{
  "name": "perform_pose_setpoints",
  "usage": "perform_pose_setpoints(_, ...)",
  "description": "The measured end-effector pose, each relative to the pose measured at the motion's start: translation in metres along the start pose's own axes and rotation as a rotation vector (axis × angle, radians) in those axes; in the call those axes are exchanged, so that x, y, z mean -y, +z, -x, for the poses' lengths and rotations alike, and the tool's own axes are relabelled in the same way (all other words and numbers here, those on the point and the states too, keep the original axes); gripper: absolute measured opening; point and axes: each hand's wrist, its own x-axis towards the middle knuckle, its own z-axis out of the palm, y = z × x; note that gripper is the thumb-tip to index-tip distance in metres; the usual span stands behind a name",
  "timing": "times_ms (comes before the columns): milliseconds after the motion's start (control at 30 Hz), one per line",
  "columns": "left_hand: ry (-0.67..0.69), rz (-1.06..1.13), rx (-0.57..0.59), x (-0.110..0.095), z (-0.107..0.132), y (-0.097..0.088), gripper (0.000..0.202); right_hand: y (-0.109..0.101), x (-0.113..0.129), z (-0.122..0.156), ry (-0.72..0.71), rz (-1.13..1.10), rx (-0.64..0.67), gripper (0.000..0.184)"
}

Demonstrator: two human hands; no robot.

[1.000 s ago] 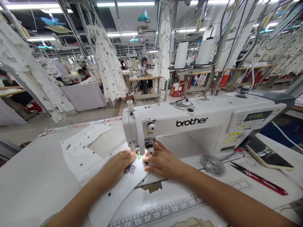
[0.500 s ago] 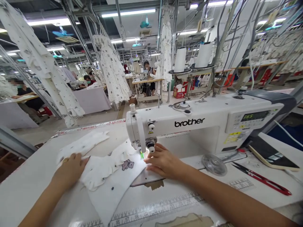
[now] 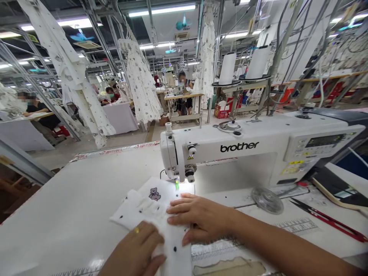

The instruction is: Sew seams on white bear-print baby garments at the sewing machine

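Note:
A white fabric piece (image 3: 174, 232) with small dark prints, a ruffle and a grey-purple bear patch (image 3: 154, 194) lies on the sewing machine bed, its far edge at the lit presser foot (image 3: 177, 185). My right hand (image 3: 201, 216) rests on the cloth just in front of the needle area, fingers stretched out and fairly flat. At the near side, my left hand (image 3: 139, 247), with a ring on one finger, is curled with fingers and thumb closed at the cloth's left edge; it is slightly blurred. The white sewing machine (image 3: 212, 149) stands behind the hands.
Red-handled thread snips (image 3: 327, 220), a clear round dish (image 3: 267, 200) and a phone-like device (image 3: 339, 189) lie to the right. A printed ruler (image 3: 214, 251) runs along the near table. Thread cones (image 3: 228, 69) stand behind the machine. Co-workers sit farther back among hanging printed garments (image 3: 140, 84).
The fabric has turned and been drawn toward me, away from the left tabletop. My left hand has moved right and nearer; my right hand has come back from the needle onto the cloth.

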Motion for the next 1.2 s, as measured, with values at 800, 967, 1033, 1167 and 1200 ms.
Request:
perform_pose_setpoints(800,0.175,-0.156,-0.037,0.029,-0.088,0.021,0.052,-0.009,-0.015,0.002,-0.010,0.278,-0.077,0.031)
perform_pose_setpoints(967,0.149,-0.114,-0.022,0.027,-0.087,0.020,0.052,-0.012,-0.025,0.002,-0.021,0.370,-0.198,0.037)
perform_pose_setpoints(1033,0.148,-0.094,-0.038,0.027,-0.087,0.020,0.053,-0.015,-0.029,0.003,0.005,0.400,-0.276,0.042)
perform_pose_setpoints(1167,0.140,-0.074,-0.046,0.028,-0.086,0.022,0.050,-0.021,-0.032,0.004,0.014,0.354,-0.330,0.040)
perform_pose_setpoints(1200,0.132,-0.070,-0.036,0.028,-0.085,0.023,0.051,-0.021,-0.031,0.004,0.007,0.333,-0.314,0.038)
